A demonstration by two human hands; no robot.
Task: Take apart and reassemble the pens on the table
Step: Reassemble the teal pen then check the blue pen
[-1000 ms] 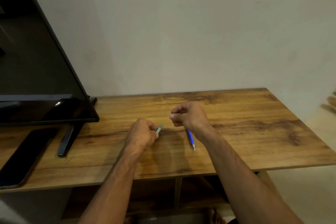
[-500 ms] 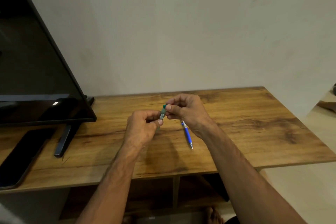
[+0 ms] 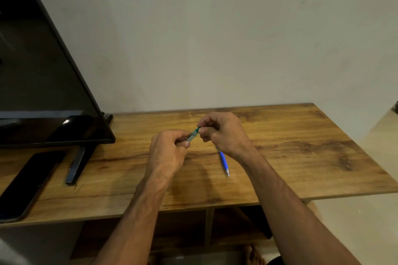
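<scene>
Over the middle of the wooden table [image 3: 301, 157], both hands hold one green pen [image 3: 193, 134] between them. My left hand [image 3: 168, 153] pinches its grey lower end. My right hand [image 3: 224, 133] pinches the green upper end with thumb and fingertips. Most of this pen is hidden inside the fingers. A blue pen [image 3: 223, 162] lies on the table just under my right wrist, its metal tip pointing toward me.
A dark TV screen [image 3: 43, 92] stands at the left on a black foot [image 3: 78, 162]. A black phone [image 3: 25, 185] lies flat near the table's front left edge. A wall rises right behind the table. Open shelves sit below the tabletop.
My hands were apart a second ago, the left holding the pen alone. The right hand has come over and taken the pen's green end, and both hands now hold it.
</scene>
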